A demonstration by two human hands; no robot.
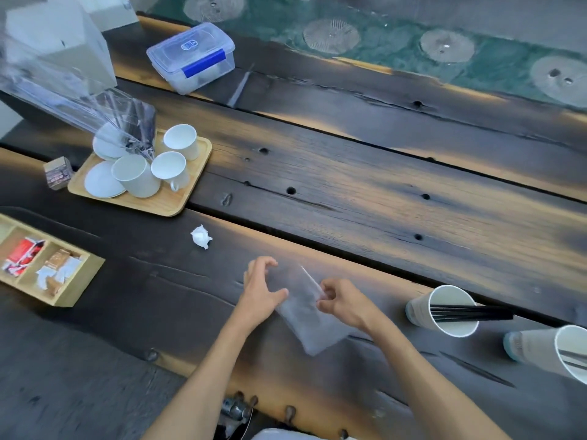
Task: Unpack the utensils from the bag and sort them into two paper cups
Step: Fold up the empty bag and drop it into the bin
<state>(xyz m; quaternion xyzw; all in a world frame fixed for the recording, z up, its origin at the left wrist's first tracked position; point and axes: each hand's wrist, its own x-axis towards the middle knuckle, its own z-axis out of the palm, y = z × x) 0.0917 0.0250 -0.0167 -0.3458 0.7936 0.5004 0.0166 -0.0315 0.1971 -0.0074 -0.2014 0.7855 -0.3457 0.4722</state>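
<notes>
Bag (309,315): a clear plastic sleeve lying flat on the dark wooden table (365,198), lower centre of the frame, apparently empty, though its transparency and motion blur prevent certainty. The right hand (344,304) pinches the bag's upper right edge between thumb and fingertips, the remaining fingers curled. The left hand (263,289) sits at the bag's left edge, thumb and fingers spread in a half-open arc; whether it grips the film or merely rests against it cannot be told.

At lower right, two paper cups stand close together. The nearer-centre cup (443,311) holds a bundle of thin black sticks (470,312) that overhang its rim toward the right. The second cup (552,352), partly cut by the frame edge, contains dark utensils (573,358) of unclear type.

Assessment: sorting appears largely complete.

Risks:
- Overhanging sticks load a light cup off-centre; a brush from the right forearm could tip it.
- An item clinging inside the clear film could be overlooked if the bag is discarded unchecked.
- Slippery film may slide from a light pinch.

At left of frame, a crumpled white scrap (201,236), a wooden tray of white cups (168,198) and a compartment box (63,293) lie well apart.
</notes>
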